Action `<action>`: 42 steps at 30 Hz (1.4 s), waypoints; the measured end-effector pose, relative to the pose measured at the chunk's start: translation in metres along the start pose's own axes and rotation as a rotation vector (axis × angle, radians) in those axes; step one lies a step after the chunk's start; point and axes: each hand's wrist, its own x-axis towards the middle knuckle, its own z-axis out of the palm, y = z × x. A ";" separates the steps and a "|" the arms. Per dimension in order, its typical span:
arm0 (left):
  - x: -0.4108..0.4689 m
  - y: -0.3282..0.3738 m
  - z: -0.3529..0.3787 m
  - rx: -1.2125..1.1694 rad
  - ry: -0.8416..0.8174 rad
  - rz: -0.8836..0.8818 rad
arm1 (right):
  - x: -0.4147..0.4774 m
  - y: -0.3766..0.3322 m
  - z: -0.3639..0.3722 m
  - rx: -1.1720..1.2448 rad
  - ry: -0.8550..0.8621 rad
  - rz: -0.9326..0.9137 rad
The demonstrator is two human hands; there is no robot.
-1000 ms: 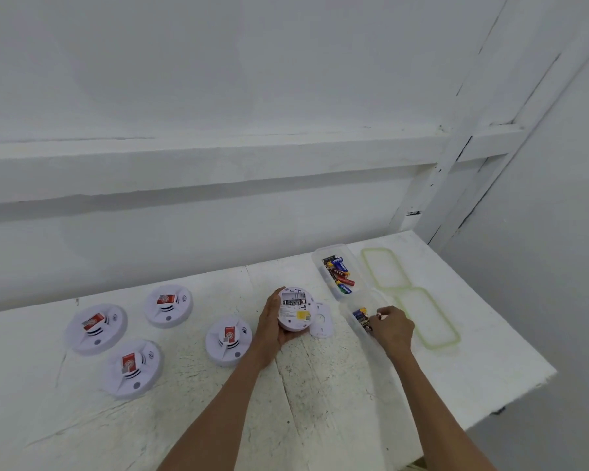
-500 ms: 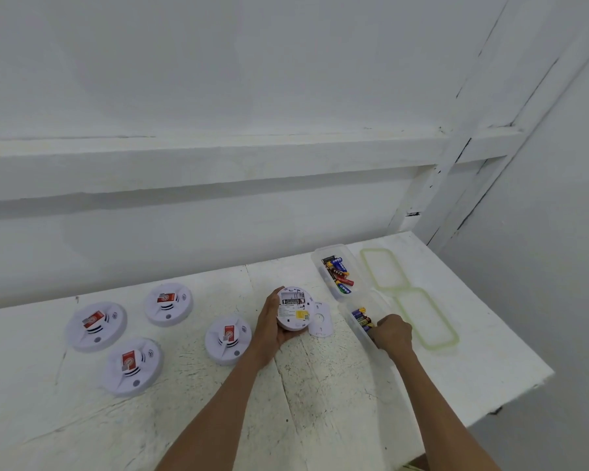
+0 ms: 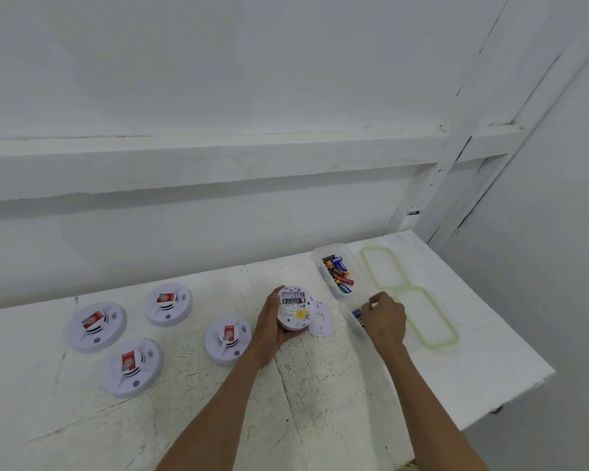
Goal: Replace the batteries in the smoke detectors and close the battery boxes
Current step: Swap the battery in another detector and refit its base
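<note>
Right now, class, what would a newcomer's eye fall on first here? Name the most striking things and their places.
At the middle of the table the left hand grips an upturned detector, its battery bay exposed, while the right hand reaches into the near clear box. Behind it a second box holds bright batteries; four red-labelled detectors lie at the left.

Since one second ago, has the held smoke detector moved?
No: the smoke detector in the left hand remains just left of the loose cover.

Head view looks forward and down over the table [image 3: 473, 379] from above.
</note>
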 end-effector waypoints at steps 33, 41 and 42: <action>-0.005 0.002 0.002 0.022 0.086 -0.017 | -0.032 -0.073 0.064 0.511 -0.344 0.181; -0.005 -0.001 0.003 0.008 0.093 0.002 | -0.033 -0.085 0.072 0.422 -0.236 0.241; -0.006 0.000 0.004 0.005 0.086 0.004 | -0.035 -0.086 0.072 0.413 -0.229 0.228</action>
